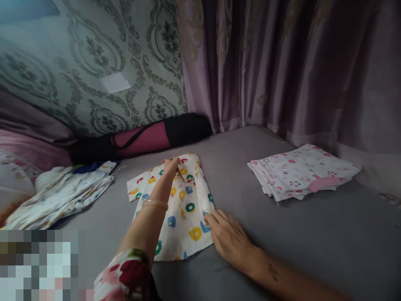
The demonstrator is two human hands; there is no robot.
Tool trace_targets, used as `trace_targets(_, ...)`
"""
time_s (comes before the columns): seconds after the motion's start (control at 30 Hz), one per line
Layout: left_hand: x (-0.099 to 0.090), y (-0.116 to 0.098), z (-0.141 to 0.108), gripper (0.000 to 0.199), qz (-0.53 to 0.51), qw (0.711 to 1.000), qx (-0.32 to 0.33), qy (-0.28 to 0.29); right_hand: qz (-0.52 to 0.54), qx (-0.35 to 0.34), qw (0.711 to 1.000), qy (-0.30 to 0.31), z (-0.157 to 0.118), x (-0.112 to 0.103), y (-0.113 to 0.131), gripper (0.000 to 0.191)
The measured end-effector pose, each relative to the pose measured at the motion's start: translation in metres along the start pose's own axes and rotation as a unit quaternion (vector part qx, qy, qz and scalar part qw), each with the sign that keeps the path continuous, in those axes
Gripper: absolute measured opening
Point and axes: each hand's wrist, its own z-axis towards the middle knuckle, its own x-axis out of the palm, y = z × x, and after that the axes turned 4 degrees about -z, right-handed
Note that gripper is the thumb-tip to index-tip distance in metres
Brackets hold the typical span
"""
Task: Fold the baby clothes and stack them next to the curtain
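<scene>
A small white shirt printed with colourful letters and shapes lies on the grey bed sheet, its right side folded inward and one short sleeve spread to the left. My left hand reaches to the collar area at its far end, fingers closed on the fabric. At the right edge, near the lower part, my right hand pinches the folded side of the shirt between thumb and fingers. My left forearm covers part of the shirt's left half.
A stack of folded white clothes with pink print sits to the right. Crumpled patterned clothes lie at the left. Against the wall rests a long black and maroon bag. Purple curtains hang behind the bed.
</scene>
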Motion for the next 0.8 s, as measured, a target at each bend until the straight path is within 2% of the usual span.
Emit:
trace_targets(0.13, -0.014, 0.016, 0.002, 0.011, 0.067, 0.998, 0.019, -0.01, -0.006, -0.033, 0.999, 0.018, -0.002, 0.001, 0.001, 0.031)
trace_targets(0.3, -0.018, 0.024, 0.004, 0.042, 0.143, 0.986, 0.087, -0.012, -0.002, -0.047, 0.999, 0.016, -0.002, 0.0, 0.0, 0.03)
trace_targets(0.43, -0.019, 0.023, -0.001, 0.037, 0.178, 0.973, 0.149, -0.011, 0.058, -0.074, 0.996, -0.001, 0.002, 0.003, -0.005, 0.013)
trace_targets(0.5, -0.023, 0.019, -0.008, 0.035, 0.209, 0.959, 0.188, -0.019, 0.136, -0.066, 0.988, -0.006, 0.007, 0.002, -0.013, 0.017)
trace_targets(0.6, -0.036, 0.016, -0.029, 0.032, 0.28, 0.917, 0.283, 0.002, 0.186, 0.011, 0.98, -0.071, 0.02, -0.007, -0.033, 0.026)
trace_targets(0.67, -0.046, 0.018, -0.051, 0.029, 0.306, 0.886, 0.343, 0.056, 0.114, 0.033, 0.988, -0.101, 0.031, -0.011, -0.045, 0.034)
trace_targets(0.8, -0.061, 0.037, -0.113, 0.024, 0.325, 0.826, 0.424, 0.181, -0.053, -0.031, 0.998, -0.029, 0.053, -0.004, -0.048, 0.052)
